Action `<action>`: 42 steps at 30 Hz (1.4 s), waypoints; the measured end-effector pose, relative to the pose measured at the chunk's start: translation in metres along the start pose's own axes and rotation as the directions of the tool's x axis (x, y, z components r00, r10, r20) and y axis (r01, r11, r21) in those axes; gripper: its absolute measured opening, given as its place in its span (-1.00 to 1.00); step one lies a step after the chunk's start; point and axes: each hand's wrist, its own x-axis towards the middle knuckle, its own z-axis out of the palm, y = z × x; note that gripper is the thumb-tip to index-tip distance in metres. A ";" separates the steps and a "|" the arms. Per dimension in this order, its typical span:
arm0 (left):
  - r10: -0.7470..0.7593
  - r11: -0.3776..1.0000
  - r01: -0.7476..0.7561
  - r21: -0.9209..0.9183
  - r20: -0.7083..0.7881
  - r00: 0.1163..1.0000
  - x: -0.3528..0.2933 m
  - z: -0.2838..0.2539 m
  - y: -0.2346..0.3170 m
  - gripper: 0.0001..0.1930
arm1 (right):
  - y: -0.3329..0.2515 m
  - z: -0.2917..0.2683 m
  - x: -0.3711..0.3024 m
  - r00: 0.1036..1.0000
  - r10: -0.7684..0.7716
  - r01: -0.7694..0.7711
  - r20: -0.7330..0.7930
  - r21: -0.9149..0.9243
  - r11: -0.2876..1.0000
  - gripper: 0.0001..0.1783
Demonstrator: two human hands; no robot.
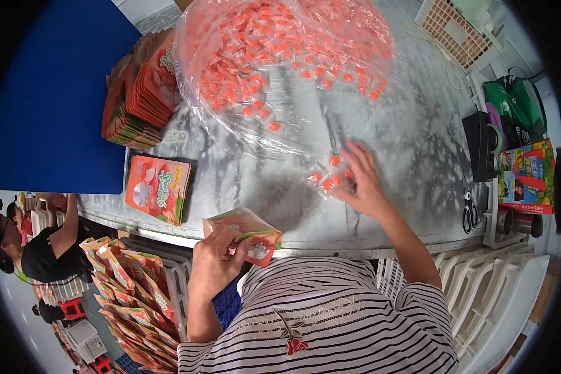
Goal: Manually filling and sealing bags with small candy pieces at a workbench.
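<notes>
My left hand (213,260) grips a small peach-coloured pouch (265,240) at the table's front edge, and the pouch's mouth looks parted. Over the tabletop, the spread fingers of my right hand (369,190) reach around a small group of clear-wrapped orange-red candies (328,182), touching or nearly touching them. Beyond, a large clear plastic bag (280,146) lies spread out with a heap of the same candies (237,68) in it. To the left of my hands a small pile of flat pouches (159,189) rests on the table, and a taller stack of pouches (146,90) stands behind it.
A blue panel (56,93) borders the table (411,162) on the left. Upright pouches (131,293) crowd a crate below. Scissors (469,215) and a colourful box (527,177) sit at the right, above stacked white crates (486,287). Another person (50,249) is at far left.
</notes>
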 end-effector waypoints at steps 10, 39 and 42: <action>0.153 0.987 -0.156 0.043 0.058 0.987 0.026 0.012 -0.009 -0.84 | -0.019 0.045 -0.007 0.943 -0.314 0.330 0.105 -0.211 0.920 -0.67; 0.334 0.933 -0.302 -0.197 0.157 0.929 0.049 0.035 0.001 -0.86 | -0.110 0.020 0.026 0.949 -0.238 0.184 0.205 0.251 0.950 -0.57; 0.264 0.949 -0.214 -0.231 0.213 0.941 0.045 0.036 0.003 -0.83 | -0.106 0.013 0.018 0.968 -0.111 0.000 0.227 0.440 0.898 -0.46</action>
